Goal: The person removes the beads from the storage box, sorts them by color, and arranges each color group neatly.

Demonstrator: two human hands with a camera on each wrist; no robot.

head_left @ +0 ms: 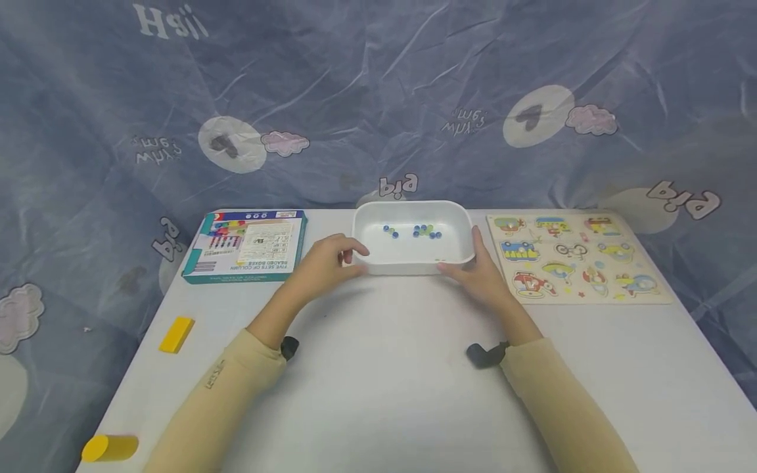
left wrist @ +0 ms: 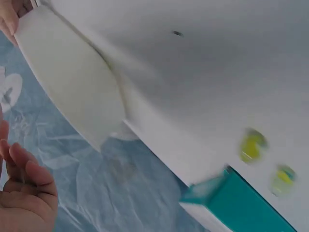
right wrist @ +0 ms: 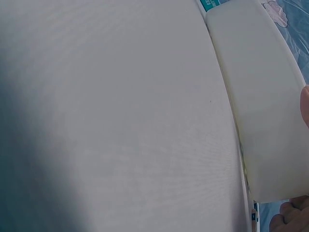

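A white rectangular tub [head_left: 414, 268] stands at the back middle of the table, with several small blue and green marbles [head_left: 427, 230] on its floor. My right hand [head_left: 481, 272] grips its right end, thumb [right wrist: 305, 104] at the front rim and fingers along the side. At the tub's left end is my left hand [head_left: 328, 263], fingers loosely bent. The left wrist view shows this left hand [left wrist: 26, 193] apart from the tub wall [left wrist: 72, 72], holding nothing. Two blurred clear marbles with yellow-green swirls, one marble [left wrist: 252, 146] nearer the tub, lie on the table beside the teal box.
The teal beaded-boxes package [head_left: 245, 246] lies left of the tub, and a wooden vehicle puzzle board [head_left: 570, 259] lies right. A yellow block [head_left: 176, 335] and a yellow cylinder [head_left: 112, 448] are along the left edge. A blue-grey printed cloth [head_left: 378, 98] hangs behind the table.
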